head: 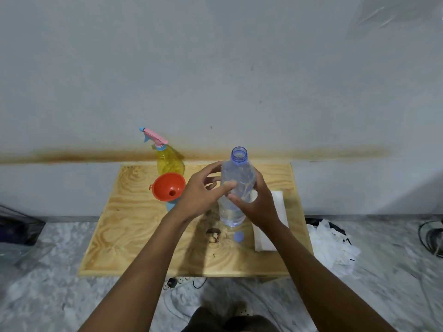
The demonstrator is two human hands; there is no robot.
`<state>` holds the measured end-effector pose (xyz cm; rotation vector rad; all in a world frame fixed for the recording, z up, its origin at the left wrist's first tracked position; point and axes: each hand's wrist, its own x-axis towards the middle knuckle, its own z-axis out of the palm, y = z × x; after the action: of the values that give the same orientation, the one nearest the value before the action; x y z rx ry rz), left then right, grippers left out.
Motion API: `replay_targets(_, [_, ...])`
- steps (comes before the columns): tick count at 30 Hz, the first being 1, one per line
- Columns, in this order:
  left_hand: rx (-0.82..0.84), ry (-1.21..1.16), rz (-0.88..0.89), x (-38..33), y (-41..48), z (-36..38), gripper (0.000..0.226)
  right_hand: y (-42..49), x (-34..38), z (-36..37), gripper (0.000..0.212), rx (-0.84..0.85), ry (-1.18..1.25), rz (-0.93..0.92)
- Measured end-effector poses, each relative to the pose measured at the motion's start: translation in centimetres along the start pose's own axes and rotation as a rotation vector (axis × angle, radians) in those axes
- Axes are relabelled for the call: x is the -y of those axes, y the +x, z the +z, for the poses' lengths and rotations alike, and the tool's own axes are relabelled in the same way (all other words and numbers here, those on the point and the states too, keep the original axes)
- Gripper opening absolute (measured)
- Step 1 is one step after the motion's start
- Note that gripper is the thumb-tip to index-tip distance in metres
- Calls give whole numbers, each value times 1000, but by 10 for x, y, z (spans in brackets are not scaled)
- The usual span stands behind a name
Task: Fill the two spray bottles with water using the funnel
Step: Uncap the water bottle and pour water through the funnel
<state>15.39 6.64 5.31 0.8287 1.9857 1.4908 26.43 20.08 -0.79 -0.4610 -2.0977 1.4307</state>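
A clear water bottle [236, 173] with an open purple neck stands upright on the wooden board [124, 236]. My right hand [259, 204] wraps around its right side. My left hand [203, 195] touches its left side with the fingers spread. Its blue cap [238, 236] lies on the board in front of it. An orange funnel [168, 187] sits in the neck of a light blue bottle [170, 206], which is mostly hidden behind the funnel and my left hand. A yellow spray bottle [169, 161] with a pink and blue trigger head stands at the back by the wall.
A folded white cloth [275, 226] lies on the board's right part, partly under my right arm. Crumpled white paper [333, 245] is on the floor to the right. A power strip [177, 282] and cable lie below the board's front edge.
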Motion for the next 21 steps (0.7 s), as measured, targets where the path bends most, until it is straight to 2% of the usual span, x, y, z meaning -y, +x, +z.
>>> replay_targets(6, [11, -45, -7, -5, 1, -4, 49, 10, -2, 16, 78, -99, -9, -58])
replay_targets(12, [86, -58, -23, -6, 0, -13, 56, 16, -1, 19, 59, -93, 1, -90])
replay_targets(15, [-61, -35, -42, -9, -3, -28, 62, 22, 1, 20, 66, -106, 10, -58])
replay_targets(18, [-324, 4, 31, -6, -9, -50, 51, 32, 3, 18, 79, -117, -16, -85])
replay_targets(21, [-541, 128, 63, 8, -18, -77, 46, 39, 15, 14, 79, -109, -55, -169])
